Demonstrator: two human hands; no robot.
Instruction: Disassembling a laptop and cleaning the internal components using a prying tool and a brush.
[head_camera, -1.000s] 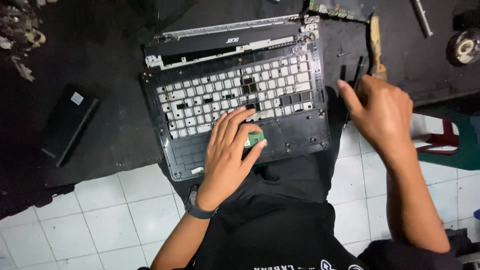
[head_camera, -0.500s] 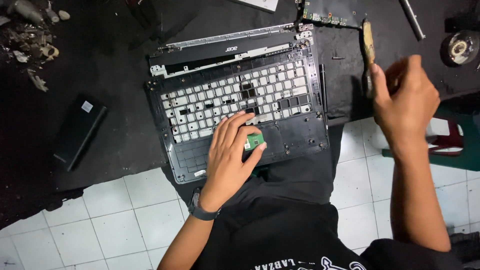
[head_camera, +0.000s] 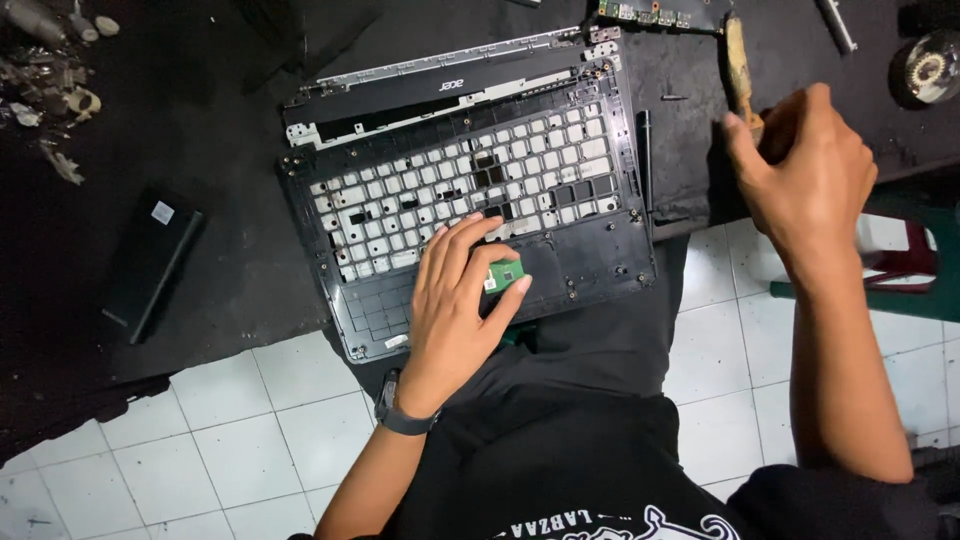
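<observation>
Plastic shell: black laptop palmrest frame (head_camera: 470, 190) lies underside up, its far part on the dark worktop (head_camera: 200, 130), its near edge hanging over toward the person's lap — white key backs show through the grid.
Green board: small circuit board (head_camera: 505, 275) sits on the frame's near panel, just under the left thumb.
Left hand: left hand (head_camera: 455, 305) lies flat on the frame, fingers loosely together across the lower key rows, thumb touching the green board — pressing rather than pinching, as far as can be told.
Right hand: right hand (head_camera: 805, 185) is curled shut round the wooden handle of a brush (head_camera: 738, 70), off the frame's right edge.
Handling, frame: light, thin, likely flexes if lifted by one corner; judged best held by both long sides.
Handling, board: tiny, stiff, fragile; take by its edges, not its face.
Nearby: black flat battery pack (head_camera: 150, 260) well to the left; a slim dark tool (head_camera: 645, 160) beside the frame's right edge; another circuit board (head_camera: 650, 14) at the far edge.
</observation>
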